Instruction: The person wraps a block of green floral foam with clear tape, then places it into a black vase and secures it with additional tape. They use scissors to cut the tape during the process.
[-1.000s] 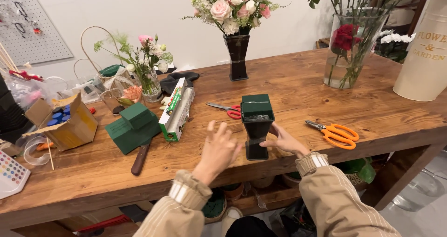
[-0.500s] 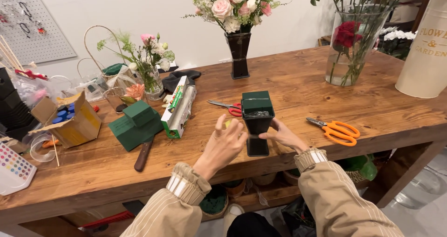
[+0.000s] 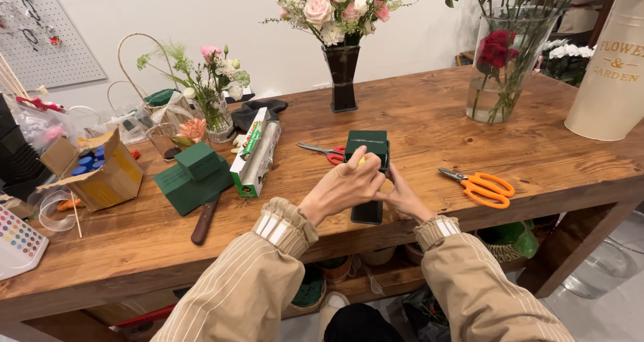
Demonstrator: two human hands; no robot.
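A dark green foam block (image 3: 367, 142) sits on top of a tall black square container (image 3: 367, 212) near the table's front edge. My left hand (image 3: 342, 186) is at the block's front face, its fingertips pinched on a small yellowish thing (image 3: 362, 161) that is too small to name. Low down on the right, my right hand (image 3: 404, 198) grips the container's side, and the two hands touch each other. Both sleeves are tan with thin stripes.
Orange scissors (image 3: 480, 187) lie to the right and red scissors (image 3: 324, 152) behind. To the left are a wrap-film box (image 3: 256, 155), stacked green foam blocks (image 3: 192, 175) and a knife (image 3: 204, 218). A black flower vase (image 3: 343, 80), a glass vase (image 3: 498, 87) and a cream jug (image 3: 612, 73) stand behind.
My left hand has lifted from beside the container to the foam block's front and closed in toward my right hand. The container has stayed in place.
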